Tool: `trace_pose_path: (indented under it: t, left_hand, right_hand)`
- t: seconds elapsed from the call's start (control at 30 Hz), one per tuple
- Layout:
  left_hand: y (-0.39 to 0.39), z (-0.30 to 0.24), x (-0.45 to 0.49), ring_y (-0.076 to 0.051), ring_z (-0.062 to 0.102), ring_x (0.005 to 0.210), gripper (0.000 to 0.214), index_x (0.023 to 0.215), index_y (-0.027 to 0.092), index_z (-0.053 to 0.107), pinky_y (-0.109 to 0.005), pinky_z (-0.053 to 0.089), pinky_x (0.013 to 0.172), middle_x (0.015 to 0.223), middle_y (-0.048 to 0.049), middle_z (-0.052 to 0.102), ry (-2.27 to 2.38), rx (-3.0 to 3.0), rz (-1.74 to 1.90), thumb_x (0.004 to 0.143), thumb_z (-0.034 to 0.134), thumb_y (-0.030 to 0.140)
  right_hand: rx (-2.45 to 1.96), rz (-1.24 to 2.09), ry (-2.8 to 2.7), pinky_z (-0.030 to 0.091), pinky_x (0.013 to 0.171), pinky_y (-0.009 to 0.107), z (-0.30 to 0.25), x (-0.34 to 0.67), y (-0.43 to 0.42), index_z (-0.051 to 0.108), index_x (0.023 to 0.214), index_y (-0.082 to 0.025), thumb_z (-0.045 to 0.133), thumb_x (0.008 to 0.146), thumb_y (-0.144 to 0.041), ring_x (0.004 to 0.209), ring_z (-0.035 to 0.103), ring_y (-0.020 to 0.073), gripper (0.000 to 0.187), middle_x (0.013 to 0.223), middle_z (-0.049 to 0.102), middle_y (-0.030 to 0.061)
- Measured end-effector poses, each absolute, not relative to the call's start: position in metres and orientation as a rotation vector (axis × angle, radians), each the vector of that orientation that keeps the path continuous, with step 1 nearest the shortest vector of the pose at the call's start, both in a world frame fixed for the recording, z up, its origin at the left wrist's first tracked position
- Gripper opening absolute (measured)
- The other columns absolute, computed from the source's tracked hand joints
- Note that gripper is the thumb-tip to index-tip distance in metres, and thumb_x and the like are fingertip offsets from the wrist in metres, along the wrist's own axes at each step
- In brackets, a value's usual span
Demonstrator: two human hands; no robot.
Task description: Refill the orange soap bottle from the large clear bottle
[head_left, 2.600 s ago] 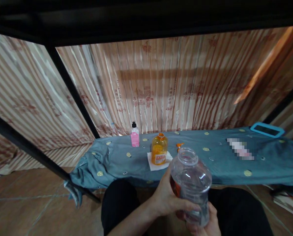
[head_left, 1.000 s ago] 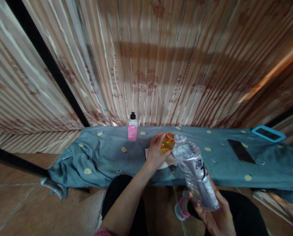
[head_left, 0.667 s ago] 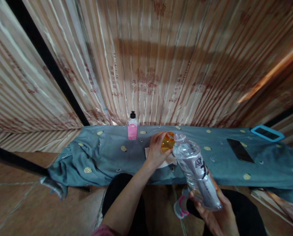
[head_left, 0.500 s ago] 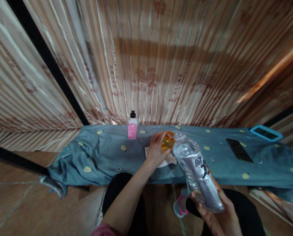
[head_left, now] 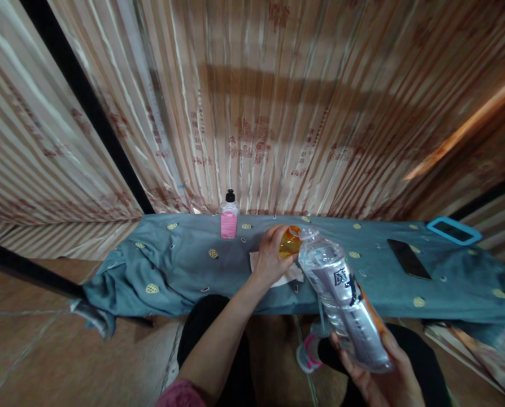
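My left hand (head_left: 271, 257) is closed around a small orange see-through bottle (head_left: 290, 242), its opening turned towards the right. A large clear plastic bottle (head_left: 345, 299) with a silver label lies tilted in my right hand (head_left: 379, 362), which grips it near its base. The clear bottle's uncapped-looking neck (head_left: 308, 234) meets or nearly meets the mouth of the orange bottle; I cannot tell whether they touch. Beneath my left hand, a white tissue (head_left: 292, 276) lies on the cloth. Whether liquid is passing between the bottles cannot be made out.
A pink-labelled bottle with a black cap (head_left: 229, 217) stands at the back of the cloth-covered bench (head_left: 184, 271). To the right lie a dark phone (head_left: 408, 259) and a blue-framed device (head_left: 455, 230). A striped curtain (head_left: 252, 113) hangs behind.
The large bottle's base has dropped slightly and shifted right, while its neck has come closer to the orange bottle. My left hand stays almost in place.
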State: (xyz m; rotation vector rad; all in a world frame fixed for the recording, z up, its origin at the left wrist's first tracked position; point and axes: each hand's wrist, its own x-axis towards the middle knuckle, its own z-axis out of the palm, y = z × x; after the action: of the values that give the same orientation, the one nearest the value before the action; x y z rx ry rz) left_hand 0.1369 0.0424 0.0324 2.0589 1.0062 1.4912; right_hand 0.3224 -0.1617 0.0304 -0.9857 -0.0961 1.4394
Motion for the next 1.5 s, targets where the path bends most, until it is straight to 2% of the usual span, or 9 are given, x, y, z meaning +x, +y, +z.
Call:
trace_pose_path:
  t: [0.23, 0.43, 0.6, 0.7, 0.83, 0.97, 1.3, 1.4, 1.5]
  left_hand:
    - [0.042, 0.032, 0.135, -0.028, 0.058, 0.119, 0.064, 0.128, 0.024, 0.046, -0.049, 0.050, 0.104, 0.126, -0.0096, 0.055, 0.952, 2.057, 1.518, 0.072, 0.076, 0.015]
    - [0.042, 0.032, 0.136, -0.029, 0.056, 0.123, 0.064, 0.128, 0.024, 0.046, -0.051, 0.047, 0.108, 0.131, -0.0102, 0.055, 0.958, 2.052, 1.491, 0.072, 0.075, 0.014]
    - [0.043, 0.032, 0.135, -0.029, 0.057, 0.122, 0.064, 0.127, 0.023, 0.045, -0.051, 0.048, 0.106, 0.128, -0.0109, 0.058, 0.953, 2.047, 1.470, 0.072, 0.076, 0.015]
    - [0.043, 0.033, 0.135, -0.029, 0.059, 0.119, 0.062, 0.126, 0.023, 0.046, -0.050, 0.050, 0.103, 0.126, -0.0103, 0.059, 0.970, 2.035, 1.448, 0.073, 0.076, 0.016]
    - [0.043, 0.034, 0.135, -0.028, 0.059, 0.118, 0.060, 0.125, 0.023, 0.047, -0.049, 0.050, 0.103, 0.125, -0.0099, 0.059, 0.982, 2.022, 1.448, 0.073, 0.076, 0.017]
    - [0.043, 0.033, 0.134, -0.029, 0.059, 0.119, 0.061, 0.126, 0.023, 0.047, -0.049, 0.050, 0.102, 0.125, -0.0100, 0.058, 0.967, 2.010, 1.441, 0.073, 0.077, 0.018]
    - [0.043, 0.035, 0.133, -0.028, 0.059, 0.117, 0.059, 0.125, 0.023, 0.047, -0.048, 0.051, 0.101, 0.125, -0.0102, 0.058, 0.959, 2.005, 1.454, 0.074, 0.076, 0.018]
    - [0.042, 0.036, 0.132, -0.028, 0.060, 0.116, 0.055, 0.124, 0.022, 0.047, -0.048, 0.051, 0.101, 0.124, -0.0105, 0.059, 0.954, 2.011, 1.469, 0.075, 0.073, 0.017]
    - [0.042, 0.037, 0.132, -0.027, 0.060, 0.115, 0.053, 0.122, 0.022, 0.048, -0.047, 0.051, 0.100, 0.123, -0.0104, 0.060, 0.947, 2.013, 1.484, 0.076, 0.072, 0.016]
  right_hand:
    - [-0.969, 1.432, -0.012, 0.060, 0.074, 0.038, 0.037, 0.320, -0.165, 0.078, 0.105, -0.030, 0.086, 0.065, -0.043, 0.090, 0.075, 0.0329, 0.043, 0.107, 0.078, 0.0112]
    - [-0.958, 1.418, 0.044, 0.061, 0.077, 0.041, 0.039, 0.315, -0.168, 0.077, 0.109, -0.033, 0.086, 0.065, -0.044, 0.092, 0.075, 0.0337, 0.047, 0.112, 0.077, 0.0088]
    - [-0.952, 1.421, -0.015, 0.058, 0.084, 0.043, 0.035, 0.313, -0.172, 0.074, 0.117, -0.036, 0.079, 0.072, -0.050, 0.101, 0.072, 0.0347, 0.048, 0.123, 0.072, 0.0078]
    - [-0.955, 1.439, -0.091, 0.054, 0.093, 0.045, 0.032, 0.314, -0.175, 0.070, 0.123, -0.038, 0.074, 0.076, -0.054, 0.111, 0.068, 0.0345, 0.051, 0.133, 0.066, 0.0061]
    - [-0.957, 1.447, -0.176, 0.039, 0.106, 0.052, 0.033, 0.312, -0.178, 0.069, 0.125, -0.037, 0.071, 0.077, -0.055, 0.117, 0.064, 0.0363, 0.051, 0.134, 0.065, 0.0081]
    - [-0.955, 1.449, -0.173, 0.033, 0.108, 0.061, 0.038, 0.309, -0.180, 0.070, 0.124, -0.037, 0.069, 0.075, -0.058, 0.120, 0.060, 0.0417, 0.054, 0.133, 0.065, 0.0103]
    - [-0.929, 1.523, -0.225, 0.047, 0.099, 0.056, 0.027, 0.312, -0.181, 0.074, 0.117, -0.036, 0.077, 0.069, -0.056, 0.117, 0.062, 0.0432, 0.052, 0.128, 0.068, 0.0108]
    - [-0.924, 1.517, -0.221, 0.053, 0.092, 0.052, 0.023, 0.312, -0.181, 0.073, 0.117, -0.040, 0.078, 0.070, -0.054, 0.116, 0.063, 0.0408, 0.049, 0.132, 0.067, 0.0079]
    - [-0.929, 1.470, -0.257, 0.057, 0.086, 0.046, 0.023, 0.308, -0.180, 0.068, 0.124, -0.041, 0.077, 0.073, -0.057, 0.112, 0.067, 0.0377, 0.055, 0.132, 0.067, 0.0068]
